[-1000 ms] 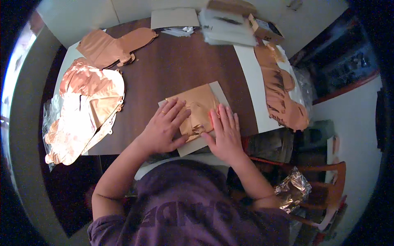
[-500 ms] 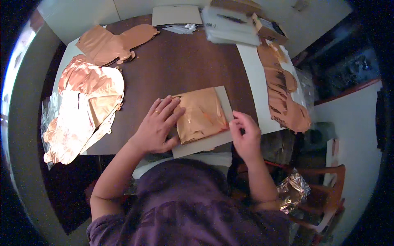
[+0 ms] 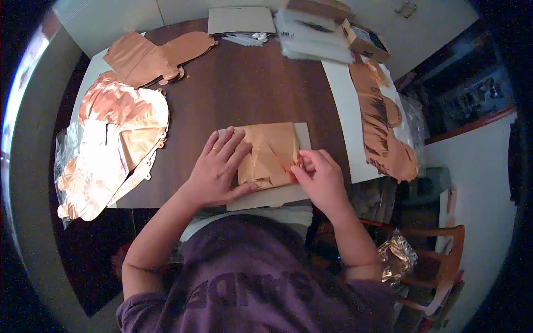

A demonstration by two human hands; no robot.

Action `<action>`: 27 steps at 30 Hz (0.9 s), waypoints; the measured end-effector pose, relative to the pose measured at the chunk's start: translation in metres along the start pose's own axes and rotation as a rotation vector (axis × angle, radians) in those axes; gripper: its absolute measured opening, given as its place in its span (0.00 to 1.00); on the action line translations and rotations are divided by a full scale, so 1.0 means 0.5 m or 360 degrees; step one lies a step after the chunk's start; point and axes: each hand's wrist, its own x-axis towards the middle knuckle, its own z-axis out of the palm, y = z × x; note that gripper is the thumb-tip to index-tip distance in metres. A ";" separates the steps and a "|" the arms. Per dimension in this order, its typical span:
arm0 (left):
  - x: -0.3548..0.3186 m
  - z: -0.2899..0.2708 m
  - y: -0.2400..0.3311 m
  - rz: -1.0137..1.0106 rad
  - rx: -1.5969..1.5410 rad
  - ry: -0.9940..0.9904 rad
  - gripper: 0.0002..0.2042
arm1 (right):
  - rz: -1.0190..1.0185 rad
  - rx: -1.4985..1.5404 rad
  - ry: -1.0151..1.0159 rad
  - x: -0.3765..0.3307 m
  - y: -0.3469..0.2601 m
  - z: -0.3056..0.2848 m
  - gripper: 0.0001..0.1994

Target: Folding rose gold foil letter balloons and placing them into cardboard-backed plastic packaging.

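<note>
At the near edge of the dark wooden table [image 3: 233, 83], the person works a folded sheet of copper foil [image 3: 269, 152] that lies on a grey card [image 3: 277, 194]. The left hand [image 3: 219, 169] is spread flat, fingers splayed, pressing the foil's left side down; the right hand [image 3: 319, 177] is half curled, fingertips pinching the foil's right edge at about three o'clock. Foil this thin looks easy to tear or crease, I'd judge, if the pinching hand pulls while the other pins it hard, and the card might skid toward the table edge. At one o'clock an open cardboard box [image 3: 363, 40] sits beside a stack of clear sleeves [image 3: 313, 39]; I can't tell what it holds. At nine o'clock, crumpled copper foil balloons [image 3: 119, 133] spill from a clear plastic bag [image 3: 69, 166].
</note>
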 end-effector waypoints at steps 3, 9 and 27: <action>0.002 0.003 -0.001 0.0024 0.0004 -0.0002 0.38 | 0.0137 0.0076 -0.0137 -0.001 -0.002 -0.027 0.15; 0.000 0.010 -0.011 0.0036 0.0006 0.0082 0.38 | 0.0183 -0.0063 -0.0189 0.005 0.008 -0.030 0.18; 0.064 0.048 -0.016 0.0139 0.0172 0.0069 0.45 | 0.0132 -0.0199 0.0554 -0.077 0.046 0.006 0.09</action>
